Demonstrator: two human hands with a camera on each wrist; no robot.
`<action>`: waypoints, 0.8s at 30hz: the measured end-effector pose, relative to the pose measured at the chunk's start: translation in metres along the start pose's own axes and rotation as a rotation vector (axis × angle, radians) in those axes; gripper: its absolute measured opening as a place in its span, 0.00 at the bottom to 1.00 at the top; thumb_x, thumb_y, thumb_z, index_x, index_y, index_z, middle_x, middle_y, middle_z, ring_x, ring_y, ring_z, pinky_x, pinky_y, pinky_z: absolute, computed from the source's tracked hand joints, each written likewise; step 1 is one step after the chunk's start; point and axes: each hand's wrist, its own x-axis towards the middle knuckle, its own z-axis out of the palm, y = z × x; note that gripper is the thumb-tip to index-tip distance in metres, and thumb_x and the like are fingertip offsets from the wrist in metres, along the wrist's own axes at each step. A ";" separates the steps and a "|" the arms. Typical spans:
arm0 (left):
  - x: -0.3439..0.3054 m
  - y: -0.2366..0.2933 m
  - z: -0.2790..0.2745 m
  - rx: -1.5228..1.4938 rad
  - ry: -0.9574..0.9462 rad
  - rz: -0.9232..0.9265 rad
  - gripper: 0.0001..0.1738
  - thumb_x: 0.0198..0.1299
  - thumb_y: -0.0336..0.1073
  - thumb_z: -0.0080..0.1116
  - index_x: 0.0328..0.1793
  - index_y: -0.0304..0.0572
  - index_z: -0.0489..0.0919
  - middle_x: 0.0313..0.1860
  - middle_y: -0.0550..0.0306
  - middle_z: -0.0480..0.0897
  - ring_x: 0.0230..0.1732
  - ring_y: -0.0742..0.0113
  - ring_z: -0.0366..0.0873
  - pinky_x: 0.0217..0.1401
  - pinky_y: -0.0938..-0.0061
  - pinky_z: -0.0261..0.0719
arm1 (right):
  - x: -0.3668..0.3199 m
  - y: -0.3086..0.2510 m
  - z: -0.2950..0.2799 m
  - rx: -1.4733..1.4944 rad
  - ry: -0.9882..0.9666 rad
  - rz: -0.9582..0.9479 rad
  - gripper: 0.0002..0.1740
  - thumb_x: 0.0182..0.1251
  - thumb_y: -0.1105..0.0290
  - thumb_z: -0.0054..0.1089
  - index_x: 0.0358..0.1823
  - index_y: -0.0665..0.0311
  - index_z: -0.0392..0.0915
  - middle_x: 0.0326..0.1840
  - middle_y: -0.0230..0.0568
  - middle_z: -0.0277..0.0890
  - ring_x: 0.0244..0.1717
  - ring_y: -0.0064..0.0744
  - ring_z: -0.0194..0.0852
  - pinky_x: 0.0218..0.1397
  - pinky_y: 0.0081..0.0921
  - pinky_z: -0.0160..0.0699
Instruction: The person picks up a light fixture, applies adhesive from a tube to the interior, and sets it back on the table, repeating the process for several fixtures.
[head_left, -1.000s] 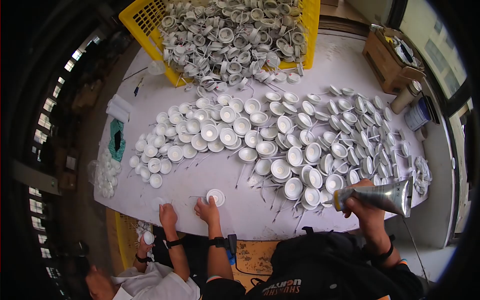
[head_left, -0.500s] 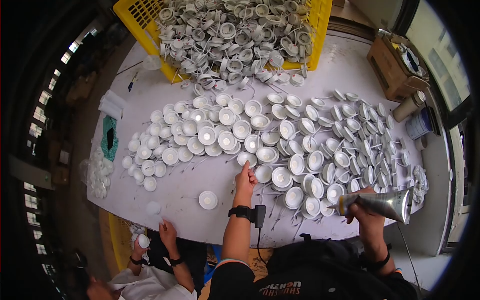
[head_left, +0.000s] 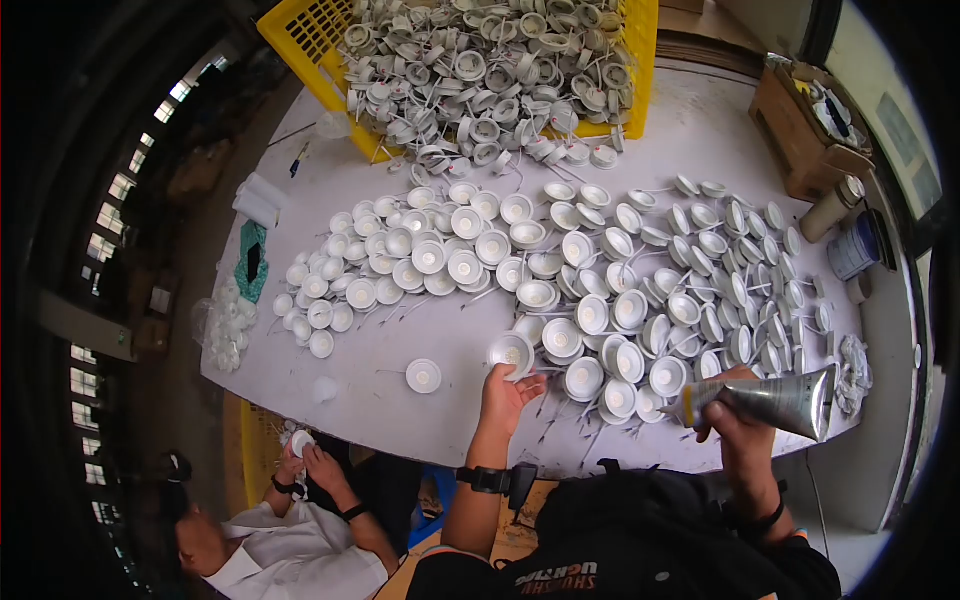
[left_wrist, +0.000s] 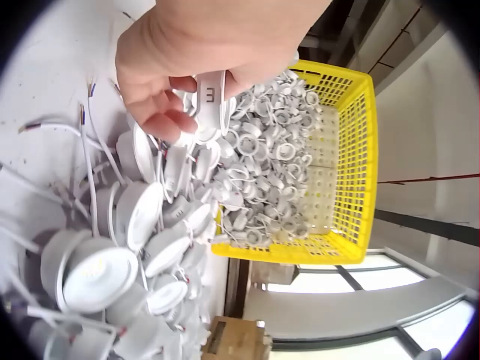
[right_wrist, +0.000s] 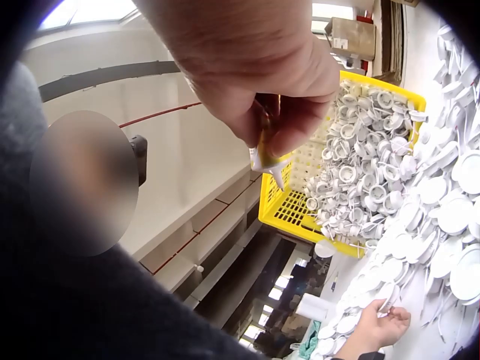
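My left hand (head_left: 503, 405) pinches a white round downlight (head_left: 511, 352) by its rim, over the front of the table. In the left wrist view the thumb and fingers lie on either side of its body (left_wrist: 211, 97), with part of it hidden by the hand. A silver squeeze tube (head_left: 775, 400) with a yellow collar and pointed white nozzle (right_wrist: 277, 174) is gripped in my right hand (head_left: 742, 430), its nozzle pointing left. A single downlight (head_left: 423, 376) lies face up to the left of my left hand. Many more downlights (head_left: 561, 338) with short wires spread behind both hands.
A yellow crate (head_left: 645, 80) heaped with white ring housings stands at the back. At right are a cardboard box (head_left: 800, 130), a bottle (head_left: 832, 208) and a tub (head_left: 852, 248). Another person (head_left: 290, 530) sits at left, handling a white round part.
My left hand let go of one downlight at the front, reached right to the group, and brought another one forward. The right hand keeps holding the tube.
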 end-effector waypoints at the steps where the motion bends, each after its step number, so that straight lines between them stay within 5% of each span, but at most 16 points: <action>1: -0.016 -0.005 0.006 0.007 -0.185 -0.011 0.22 0.47 0.40 0.44 0.47 0.33 0.64 0.34 0.49 0.72 0.35 0.58 0.73 0.35 0.68 0.74 | -0.003 -0.003 -0.004 -0.012 0.019 0.006 0.13 0.50 0.73 0.57 0.35 0.70 0.66 0.29 0.38 0.65 0.23 0.24 0.69 0.20 0.17 0.71; 2: -0.031 -0.008 0.012 0.010 -0.370 -0.023 0.24 0.47 0.39 0.42 0.50 0.31 0.62 0.41 0.43 0.72 0.41 0.52 0.73 0.39 0.65 0.74 | -0.004 -0.005 -0.007 0.017 -0.023 -0.018 0.13 0.50 0.73 0.57 0.35 0.70 0.66 0.30 0.39 0.65 0.23 0.24 0.69 0.21 0.17 0.71; 9: -0.119 -0.022 0.066 0.177 -0.702 0.004 0.31 0.49 0.42 0.41 0.58 0.32 0.57 0.50 0.36 0.68 0.49 0.49 0.69 0.44 0.64 0.72 | -0.019 -0.025 -0.024 -0.056 -0.141 -0.119 0.12 0.51 0.71 0.56 0.36 0.69 0.70 0.33 0.41 0.66 0.27 0.25 0.68 0.24 0.18 0.71; 12: -0.137 -0.033 0.073 -0.164 -0.911 -0.126 0.38 0.54 0.57 0.37 0.64 0.38 0.50 0.54 0.36 0.63 0.52 0.49 0.66 0.49 0.61 0.67 | -0.025 -0.030 -0.030 -0.157 -0.127 -0.121 0.12 0.50 0.69 0.57 0.34 0.67 0.73 0.32 0.39 0.68 0.30 0.29 0.67 0.32 0.23 0.70; 14: -0.147 -0.037 0.080 -0.194 -0.887 -0.179 0.38 0.55 0.58 0.36 0.64 0.37 0.49 0.54 0.38 0.64 0.54 0.51 0.65 0.49 0.62 0.66 | -0.027 -0.035 -0.030 -0.239 -0.147 -0.114 0.10 0.49 0.66 0.57 0.32 0.63 0.76 0.31 0.35 0.72 0.35 0.34 0.66 0.41 0.29 0.64; 18: -0.159 -0.042 0.085 -0.139 -0.934 -0.206 0.39 0.55 0.57 0.38 0.65 0.38 0.45 0.57 0.46 0.61 0.57 0.59 0.61 0.53 0.62 0.65 | -0.027 -0.044 -0.034 -0.528 -0.250 -0.324 0.09 0.49 0.68 0.57 0.32 0.63 0.76 0.33 0.34 0.73 0.35 0.34 0.66 0.40 0.28 0.65; 24: -0.163 -0.064 0.080 -0.184 -0.917 -0.256 0.36 0.55 0.54 0.37 0.64 0.37 0.48 0.59 0.46 0.59 0.57 0.52 0.61 0.52 0.53 0.64 | -0.029 -0.057 -0.028 -0.590 -0.226 -0.347 0.08 0.48 0.73 0.59 0.32 0.61 0.75 0.31 0.33 0.73 0.34 0.33 0.69 0.37 0.26 0.68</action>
